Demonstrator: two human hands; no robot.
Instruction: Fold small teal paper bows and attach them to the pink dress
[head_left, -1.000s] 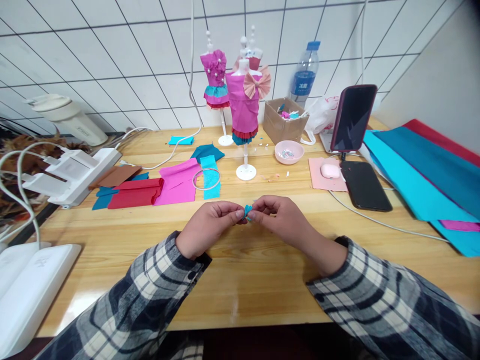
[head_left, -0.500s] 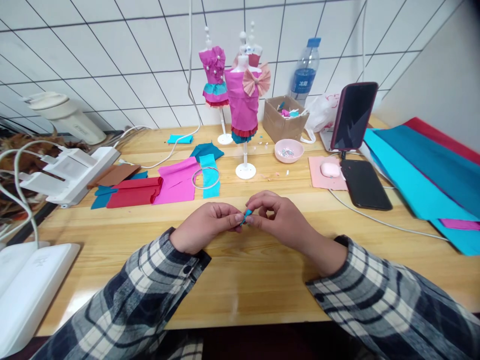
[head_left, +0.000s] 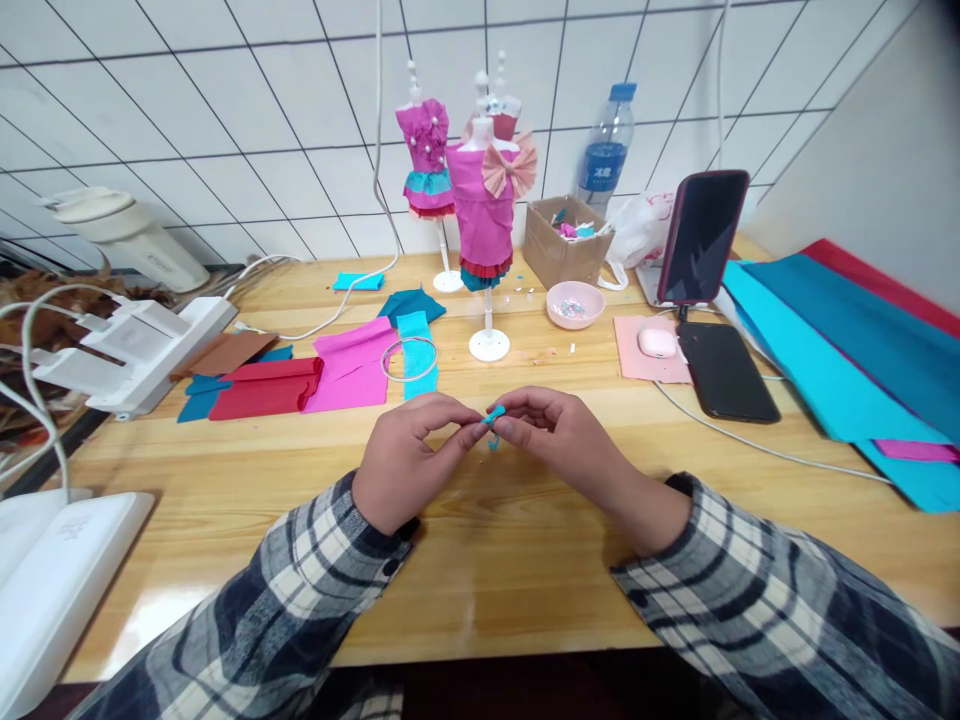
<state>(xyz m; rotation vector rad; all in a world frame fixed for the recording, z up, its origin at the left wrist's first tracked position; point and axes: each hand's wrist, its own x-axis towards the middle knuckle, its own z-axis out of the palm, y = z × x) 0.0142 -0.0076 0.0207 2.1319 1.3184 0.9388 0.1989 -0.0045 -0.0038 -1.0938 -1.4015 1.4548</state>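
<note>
My left hand (head_left: 409, 455) and my right hand (head_left: 559, 435) meet above the wooden table (head_left: 480, 560), fingertips pinched together on a small piece of turquoise crepe paper (head_left: 493, 415). Most of the piece is hidden between the fingers. Both arms wear plaid sleeves. Behind the hands stands a small mannequin in a pink paper dress with a peach bow (head_left: 487, 215), and a second one in a magenta dress (head_left: 426, 160) is further back.
Pink, red and teal paper sheets (head_left: 330, 370) and a wire ring (head_left: 409, 357) lie left of centre. A cardboard box (head_left: 564, 245), pink bowl (head_left: 575, 304), water bottle (head_left: 602, 155), two phones (head_left: 726, 370) and earbud case (head_left: 657, 342) stand right. Large turquoise sheets (head_left: 840, 350) cover the right edge.
The hands stayed together on the turquoise piece, working it with the fingertips; my left fingers have opened into a looser pinch and the paper sits slightly higher.
</note>
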